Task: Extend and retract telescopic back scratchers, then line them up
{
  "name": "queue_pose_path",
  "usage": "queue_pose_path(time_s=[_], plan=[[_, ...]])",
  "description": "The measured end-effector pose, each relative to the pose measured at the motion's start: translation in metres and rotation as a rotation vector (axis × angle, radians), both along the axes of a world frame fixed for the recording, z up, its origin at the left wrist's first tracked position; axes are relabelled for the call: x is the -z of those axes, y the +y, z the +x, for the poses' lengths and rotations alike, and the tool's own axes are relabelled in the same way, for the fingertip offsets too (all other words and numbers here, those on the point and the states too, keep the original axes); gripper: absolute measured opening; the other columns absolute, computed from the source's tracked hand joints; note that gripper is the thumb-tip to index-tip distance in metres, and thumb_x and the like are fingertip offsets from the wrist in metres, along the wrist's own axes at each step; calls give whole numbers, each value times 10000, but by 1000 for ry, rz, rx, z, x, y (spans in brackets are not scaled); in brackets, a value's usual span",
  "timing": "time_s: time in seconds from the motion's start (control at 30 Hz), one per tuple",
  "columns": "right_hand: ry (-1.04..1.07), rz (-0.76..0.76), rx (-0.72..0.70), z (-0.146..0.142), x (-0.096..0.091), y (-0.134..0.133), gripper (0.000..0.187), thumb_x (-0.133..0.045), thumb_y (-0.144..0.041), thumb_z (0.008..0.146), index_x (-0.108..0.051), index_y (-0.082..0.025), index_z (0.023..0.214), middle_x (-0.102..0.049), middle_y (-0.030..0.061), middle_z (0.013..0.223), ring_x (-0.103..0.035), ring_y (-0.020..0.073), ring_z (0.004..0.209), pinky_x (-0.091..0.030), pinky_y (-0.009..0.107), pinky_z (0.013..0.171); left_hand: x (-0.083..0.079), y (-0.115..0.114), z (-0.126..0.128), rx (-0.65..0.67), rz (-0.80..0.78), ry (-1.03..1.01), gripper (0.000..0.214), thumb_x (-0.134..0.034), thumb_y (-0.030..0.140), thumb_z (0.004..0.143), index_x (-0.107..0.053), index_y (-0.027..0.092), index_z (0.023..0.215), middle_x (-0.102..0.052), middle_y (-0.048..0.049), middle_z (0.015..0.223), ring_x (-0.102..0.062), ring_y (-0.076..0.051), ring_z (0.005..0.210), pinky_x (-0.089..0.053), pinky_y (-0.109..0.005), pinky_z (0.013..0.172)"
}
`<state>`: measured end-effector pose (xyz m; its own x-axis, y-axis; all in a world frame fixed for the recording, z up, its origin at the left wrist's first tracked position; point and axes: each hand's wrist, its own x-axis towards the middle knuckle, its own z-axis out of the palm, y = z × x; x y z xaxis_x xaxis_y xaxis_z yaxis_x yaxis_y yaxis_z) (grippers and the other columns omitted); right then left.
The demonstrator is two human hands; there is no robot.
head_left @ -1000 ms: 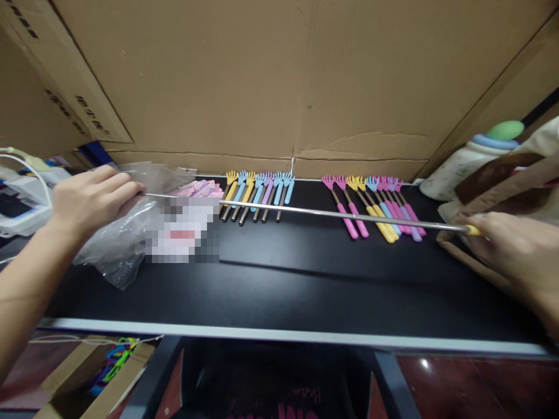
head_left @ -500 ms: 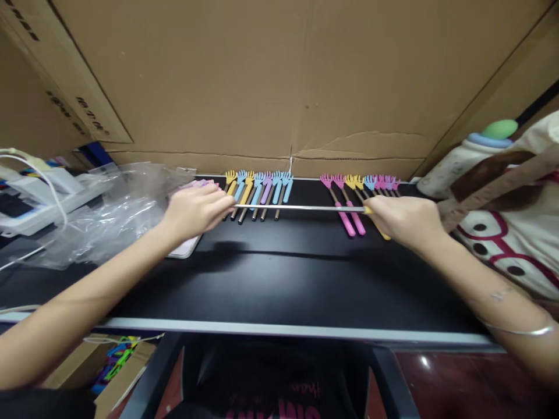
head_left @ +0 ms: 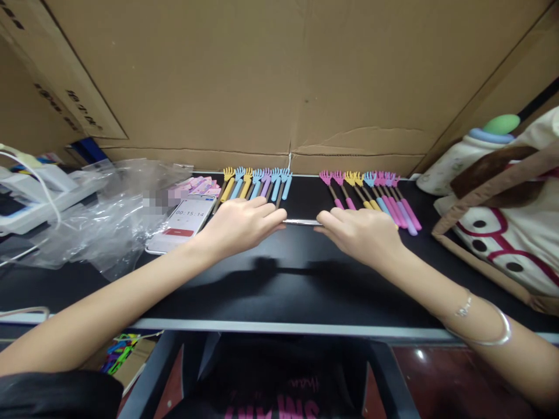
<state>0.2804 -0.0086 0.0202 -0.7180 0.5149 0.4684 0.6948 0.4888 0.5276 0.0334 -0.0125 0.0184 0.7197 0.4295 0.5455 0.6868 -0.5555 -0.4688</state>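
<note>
Above the black tabletop, my left hand [head_left: 242, 227] and my right hand [head_left: 362, 233] are both closed around one back scratcher. Only a short length of its thin metal rod [head_left: 301, 222] shows between my fists; its ends are hidden in my fingers. Behind my left hand lies a row of back scratchers [head_left: 254, 183] with yellow, blue and purple claw heads. Beyond my right hand, a second row of back scratchers [head_left: 371, 189] has pink, yellow and blue heads and coloured grips.
A phone [head_left: 186, 218] showing a timer lies left of my left hand, beside pink packets [head_left: 201, 185] and crumpled clear plastic bags [head_left: 113, 209]. At left is a white power strip [head_left: 52, 195]. A bottle [head_left: 458, 157] and a cloth bag [head_left: 510, 233] stand right. Cardboard [head_left: 262, 75] walls the back.
My hands have come closer together, shortening the visible rod between them. Both now sit slightly lower in view. The phone screen, previously covered by my left hand, shows.
</note>
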Motion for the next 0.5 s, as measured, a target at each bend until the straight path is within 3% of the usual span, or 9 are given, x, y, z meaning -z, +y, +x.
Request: queue_pose_path(time_s=[0.3,0.5], plan=[[-65,234,120,100,-10,30,451,-332,-439,940,-567,-191,645,-583,3,544,-442,104,469,-157,226,442,-19,19,-82,-214,57,89,375,-359,427,954,-543,226,697,-584,-17,631,-525,-158,626,-269,-287,490],[-23,87,301,156,-9,36,437,-312,-486,924,-592,-197,753,-644,60,686,-532,146,618,-226,237,479,-27,21,-133,-268,277,171,258,-449,327,916,-521,221,693,-572,17,597,-490,-138,630,-278,-245,473]])
